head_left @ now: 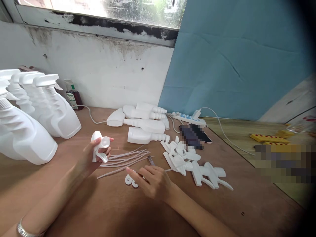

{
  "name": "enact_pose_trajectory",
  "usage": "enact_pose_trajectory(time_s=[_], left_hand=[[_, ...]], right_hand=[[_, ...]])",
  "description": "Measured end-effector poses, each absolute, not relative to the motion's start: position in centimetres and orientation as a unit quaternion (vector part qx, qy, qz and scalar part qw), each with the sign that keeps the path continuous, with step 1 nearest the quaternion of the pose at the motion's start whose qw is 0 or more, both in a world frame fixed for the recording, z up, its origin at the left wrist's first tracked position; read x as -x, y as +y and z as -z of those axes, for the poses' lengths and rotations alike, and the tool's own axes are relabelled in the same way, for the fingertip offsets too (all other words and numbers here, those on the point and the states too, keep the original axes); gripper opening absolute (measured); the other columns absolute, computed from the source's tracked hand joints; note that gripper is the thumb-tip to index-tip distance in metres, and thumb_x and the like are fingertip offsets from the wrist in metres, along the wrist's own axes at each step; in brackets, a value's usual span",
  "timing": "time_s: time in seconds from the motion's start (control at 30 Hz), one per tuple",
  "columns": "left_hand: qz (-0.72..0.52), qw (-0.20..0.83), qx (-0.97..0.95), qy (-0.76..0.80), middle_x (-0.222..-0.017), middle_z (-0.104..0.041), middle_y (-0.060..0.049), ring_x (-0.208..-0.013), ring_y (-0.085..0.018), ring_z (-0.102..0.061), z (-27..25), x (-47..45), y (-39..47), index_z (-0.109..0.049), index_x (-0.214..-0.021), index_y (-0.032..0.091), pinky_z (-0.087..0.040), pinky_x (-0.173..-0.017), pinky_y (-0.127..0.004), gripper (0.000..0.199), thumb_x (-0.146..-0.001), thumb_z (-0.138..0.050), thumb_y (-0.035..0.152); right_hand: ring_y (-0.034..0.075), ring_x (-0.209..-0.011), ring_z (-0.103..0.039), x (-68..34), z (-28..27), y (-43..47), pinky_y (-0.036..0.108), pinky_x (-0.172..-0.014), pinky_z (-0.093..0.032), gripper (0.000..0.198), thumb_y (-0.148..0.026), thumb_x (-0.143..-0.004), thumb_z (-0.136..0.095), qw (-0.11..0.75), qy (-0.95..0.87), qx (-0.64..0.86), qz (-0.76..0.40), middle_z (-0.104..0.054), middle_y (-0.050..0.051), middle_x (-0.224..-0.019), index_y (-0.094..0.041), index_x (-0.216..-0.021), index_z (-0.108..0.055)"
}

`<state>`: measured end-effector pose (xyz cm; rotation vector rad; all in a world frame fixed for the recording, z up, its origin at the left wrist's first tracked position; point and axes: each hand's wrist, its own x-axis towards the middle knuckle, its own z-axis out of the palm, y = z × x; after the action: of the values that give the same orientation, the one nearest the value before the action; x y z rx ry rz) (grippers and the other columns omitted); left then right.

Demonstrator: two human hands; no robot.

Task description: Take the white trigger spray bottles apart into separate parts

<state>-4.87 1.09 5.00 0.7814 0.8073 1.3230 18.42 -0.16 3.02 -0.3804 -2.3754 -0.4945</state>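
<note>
My left hand (pixel 92 153) is closed around a white trigger spray head (pixel 100 144), its round collar opening turned toward me. Low over the table, my right hand (pixel 154 182) has its fingers curled and one digit reaching left. White ring washers (pixel 128 179) lie beneath and beside those fingers; the fingertips are partly hidden, so what they hold cannot be made out. A small grey cylindrical piece (pixel 151 160) shows just beyond the knuckles. Several thin clear dip tubes (pixel 125 159) lie between the hands. To the right is a pile of white spray heads (pixel 181 161).
White bottles (pixel 148 135) lie on their sides by the wall. Larger spray bottles (pixel 58 108) stand at left, near a dark bottle (pixel 74 98). A power strip (pixel 189 118) with cables and a phone (pixel 203 134) are at back right. Yellow objects (pixel 269 138) sit beyond the table's edge.
</note>
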Motion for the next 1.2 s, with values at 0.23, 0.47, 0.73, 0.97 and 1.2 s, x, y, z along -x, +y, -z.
enact_pose_trajectory(time_s=[0.23,0.47,0.73,0.97,1.2], left_hand=[[-0.631,0.688,-0.288,0.213,-0.049,-0.028,0.008,-0.040,-0.004,-0.024,-5.9,5.5,1.1,-0.062,-0.084,0.012,-0.028,-0.036,-0.017,0.031,-0.068,-0.065,0.039],[-0.666,0.660,-0.291,0.189,-0.049,-0.032,0.007,-0.038,-0.004,-0.025,-6.1,7.3,1.8,-0.060,-0.087,0.014,-0.029,-0.036,-0.017,0.026,-0.074,-0.059,0.036],[-0.706,0.626,-0.283,0.174,-0.051,-0.034,0.007,-0.039,-0.004,-0.027,-6.1,9.0,2.4,-0.058,-0.089,0.011,-0.030,-0.036,-0.016,0.027,-0.078,-0.054,0.035],[-0.707,0.632,-0.255,0.191,-0.051,-0.032,0.007,-0.038,-0.004,-0.026,-5.6,8.9,2.7,-0.058,-0.087,0.010,-0.027,-0.034,-0.015,0.027,-0.075,-0.058,0.034],[-0.703,0.634,-0.245,0.206,-0.052,-0.032,0.007,-0.038,-0.003,-0.026,-5.6,8.8,2.5,-0.058,-0.087,0.010,-0.027,-0.033,-0.015,0.028,-0.075,-0.058,0.035]], right_hand=[[0.011,-0.056,-0.045,-13.8,-4.6,0.0,0.026,-0.049,-0.033,0.028,-0.009,-0.086,-0.044,0.286,-0.941,0.066,0.170,-0.054,-0.001,-0.065,-0.008,-0.113,-0.051],[0.012,-0.068,-0.048,-8.4,-3.7,2.5,0.025,-0.059,-0.036,0.033,-0.009,-0.088,-0.039,0.220,-0.964,0.065,0.136,-0.058,-0.001,-0.076,-0.019,-0.119,-0.045],[0.015,-0.073,-0.054,-8.1,-2.9,4.6,0.028,-0.063,-0.039,0.034,-0.028,-0.091,-0.038,0.200,-0.970,0.103,0.092,-0.063,0.002,-0.091,-0.021,-0.123,-0.042],[0.019,-0.104,-0.050,-13.3,-5.7,5.4,0.031,-0.089,-0.040,0.048,-0.014,-0.076,-0.050,0.118,-0.977,0.166,-0.056,-0.057,0.009,-0.113,-0.015,-0.124,-0.043],[0.024,-0.115,-0.044,-16.9,-4.9,6.4,0.038,-0.095,-0.038,0.054,-0.020,-0.075,-0.057,0.064,-0.970,0.212,-0.103,-0.048,0.012,-0.125,-0.017,-0.127,-0.043]])
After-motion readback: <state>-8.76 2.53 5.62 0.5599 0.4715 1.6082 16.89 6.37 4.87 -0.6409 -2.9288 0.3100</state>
